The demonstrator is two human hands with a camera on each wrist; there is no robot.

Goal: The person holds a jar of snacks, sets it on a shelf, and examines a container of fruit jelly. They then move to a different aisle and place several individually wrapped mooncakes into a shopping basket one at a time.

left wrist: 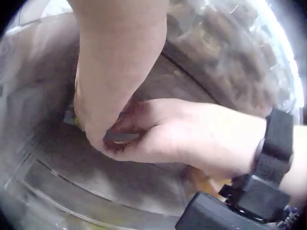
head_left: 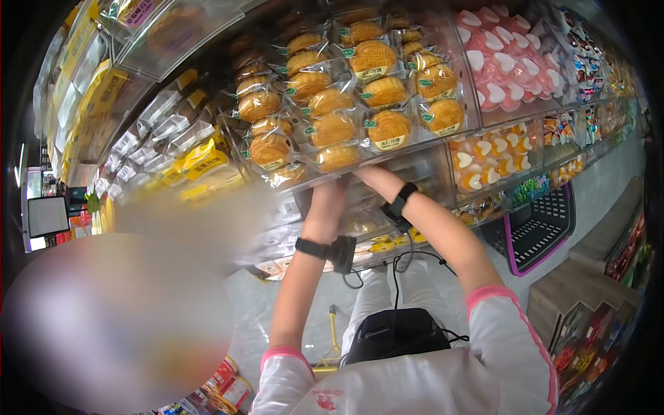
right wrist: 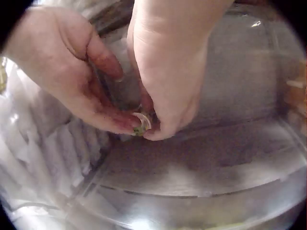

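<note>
Both hands reach below the front edge of the mooncake shelf (head_left: 404, 153), into a clear-walled bin (right wrist: 211, 187). In the head view the left hand (head_left: 330, 190) and right hand (head_left: 373, 177) are partly hidden by that edge. Up close in the right wrist view, the left hand (right wrist: 62, 64) and right hand (right wrist: 168, 86) meet at the fingertips. They pinch a small green-and-white piece (right wrist: 142, 125) between them; I cannot tell its kind. From the left wrist, the right hand (left wrist: 177, 127) shows bent fingers and thumb close against the left hand (left wrist: 108, 81).
Wrapped mooncakes (head_left: 387, 131) fill the shelf above the hands. To the right sit pink heart-topped cups (head_left: 505, 62) and orange ones (head_left: 491, 162). Yellow packets (head_left: 200, 166) lie leftward. A black basket with purple trim (head_left: 543, 232) stands at lower right. A blurred patch covers the lower left.
</note>
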